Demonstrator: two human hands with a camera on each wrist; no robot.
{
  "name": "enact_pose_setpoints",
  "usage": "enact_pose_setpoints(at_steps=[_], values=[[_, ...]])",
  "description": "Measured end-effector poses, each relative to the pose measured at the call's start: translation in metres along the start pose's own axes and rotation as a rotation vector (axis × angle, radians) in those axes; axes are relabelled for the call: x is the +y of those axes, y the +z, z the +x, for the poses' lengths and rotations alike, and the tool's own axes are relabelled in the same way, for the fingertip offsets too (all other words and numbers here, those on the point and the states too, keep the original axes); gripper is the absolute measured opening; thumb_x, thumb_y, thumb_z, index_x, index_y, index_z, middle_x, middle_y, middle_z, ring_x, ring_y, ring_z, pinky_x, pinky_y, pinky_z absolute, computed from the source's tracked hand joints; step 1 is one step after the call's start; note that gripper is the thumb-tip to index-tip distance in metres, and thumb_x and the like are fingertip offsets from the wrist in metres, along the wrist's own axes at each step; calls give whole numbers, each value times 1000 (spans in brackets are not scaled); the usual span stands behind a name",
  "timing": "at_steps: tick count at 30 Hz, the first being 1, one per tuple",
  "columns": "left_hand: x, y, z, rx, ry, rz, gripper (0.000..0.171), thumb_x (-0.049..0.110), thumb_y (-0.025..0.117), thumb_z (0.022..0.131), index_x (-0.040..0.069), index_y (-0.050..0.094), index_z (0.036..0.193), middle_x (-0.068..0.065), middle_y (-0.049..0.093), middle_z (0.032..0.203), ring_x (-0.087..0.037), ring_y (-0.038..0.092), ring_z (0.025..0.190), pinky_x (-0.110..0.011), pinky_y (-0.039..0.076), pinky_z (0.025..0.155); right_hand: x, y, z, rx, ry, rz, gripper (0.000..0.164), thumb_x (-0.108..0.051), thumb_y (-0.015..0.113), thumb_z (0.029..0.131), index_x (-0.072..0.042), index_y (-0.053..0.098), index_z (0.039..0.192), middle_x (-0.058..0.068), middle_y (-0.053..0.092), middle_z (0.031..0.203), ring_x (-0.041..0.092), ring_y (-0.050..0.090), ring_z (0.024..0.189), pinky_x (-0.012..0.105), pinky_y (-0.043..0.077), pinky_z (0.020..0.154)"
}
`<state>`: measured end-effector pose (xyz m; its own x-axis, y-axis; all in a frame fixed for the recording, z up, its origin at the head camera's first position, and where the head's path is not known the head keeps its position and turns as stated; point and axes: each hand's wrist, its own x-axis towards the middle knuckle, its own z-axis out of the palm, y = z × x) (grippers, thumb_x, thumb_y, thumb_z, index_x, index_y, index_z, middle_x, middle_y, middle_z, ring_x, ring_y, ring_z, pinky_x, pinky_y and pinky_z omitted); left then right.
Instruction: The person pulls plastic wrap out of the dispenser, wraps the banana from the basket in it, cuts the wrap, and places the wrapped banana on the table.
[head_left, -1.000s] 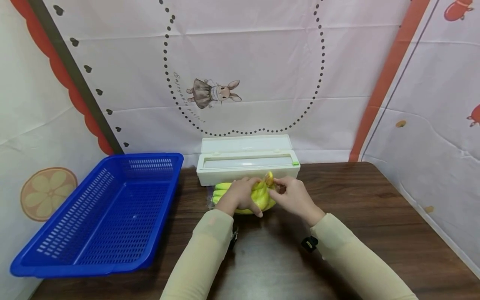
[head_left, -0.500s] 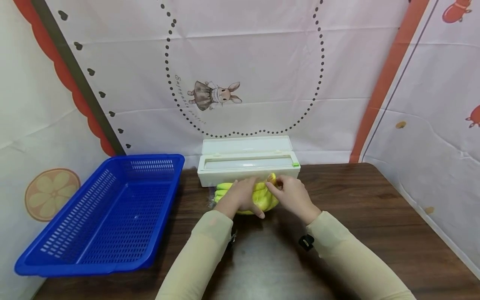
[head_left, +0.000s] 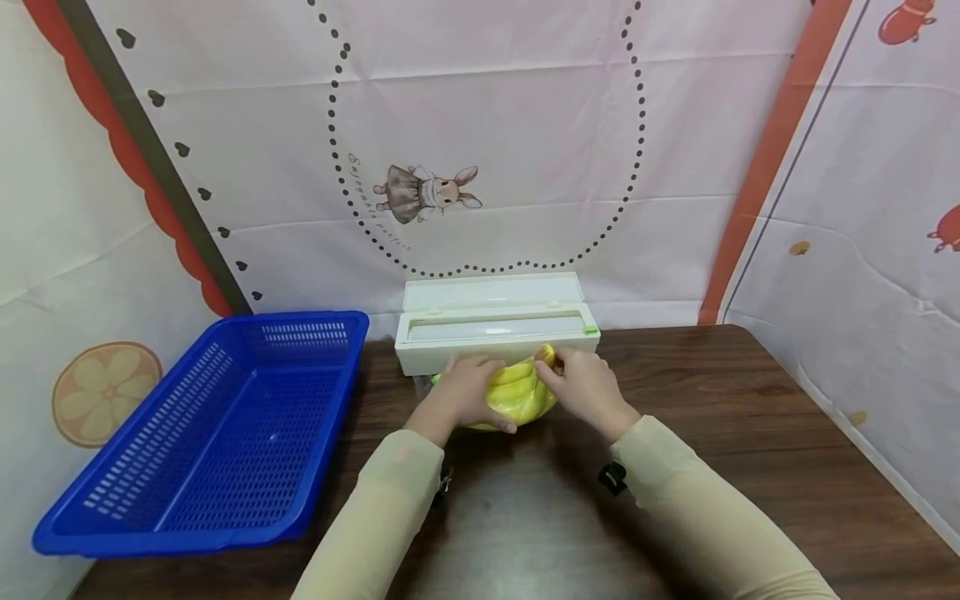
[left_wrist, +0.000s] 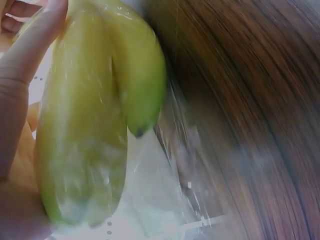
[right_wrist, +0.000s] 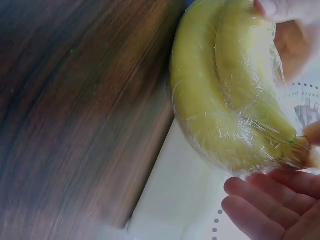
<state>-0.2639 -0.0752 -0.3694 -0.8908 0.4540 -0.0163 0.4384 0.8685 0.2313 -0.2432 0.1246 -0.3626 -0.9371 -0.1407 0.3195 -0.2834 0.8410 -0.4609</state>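
Note:
A bunch of yellow bananas [head_left: 517, 400] with green tips is wrapped in clear cling film. My left hand [head_left: 461, 393] grips its left part from above, thumb on the near side and fingers over the far side. The left wrist view shows the thumb along the bananas [left_wrist: 82, 115], with loose film [left_wrist: 150, 195] trailing past their tips. At the other end, my right hand [head_left: 592, 387] pinches the stem [right_wrist: 298, 151] between thumb and fingers. Film lies creased and shiny over the bananas [right_wrist: 200, 100] in the right wrist view, drawn close near the stem.
Right behind the bananas stands a white cling film dispenser [head_left: 427, 360], its lid [head_left: 491, 290] raised and a green slider [head_left: 591, 329] at its right end. A blue plastic basket [head_left: 318, 467] stands at the left on the dark wooden table [head_left: 712, 433]. Printed cloth hangs behind.
My left hand has slid a little left along the bunch, uncovering more of its middle and covering the tips. My right hand has shifted slightly and stays at the stem.

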Motion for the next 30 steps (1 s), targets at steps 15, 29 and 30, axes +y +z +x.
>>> enact_pose_setpoints(at_steps=[15,29,30], values=[[-11,-7,-39,46,-72,-75,84,63,71,70,15,51,136,-9,50,137,-28,48,125,-50,38,101,6,0,14,-65,36,60,36,-37,51,95,-4,65,100,8,67,76,16,59,60,30,48,54],[4,0,-57,79,-76,-47,71,61,65,78,16,58,132,-22,41,145,-40,47,125,-52,45,95,1,-1,26,-95,1,28,36,-32,49,98,0,60,111,13,68,95,18,62,72,30,50,60],[5,1,-58,86,-81,-44,71,62,65,78,16,58,131,-21,40,145,-40,47,125,-52,45,95,1,0,26,-96,-3,22,36,-32,49,98,0,60,111,13,68,94,17,61,70,29,49,59]])
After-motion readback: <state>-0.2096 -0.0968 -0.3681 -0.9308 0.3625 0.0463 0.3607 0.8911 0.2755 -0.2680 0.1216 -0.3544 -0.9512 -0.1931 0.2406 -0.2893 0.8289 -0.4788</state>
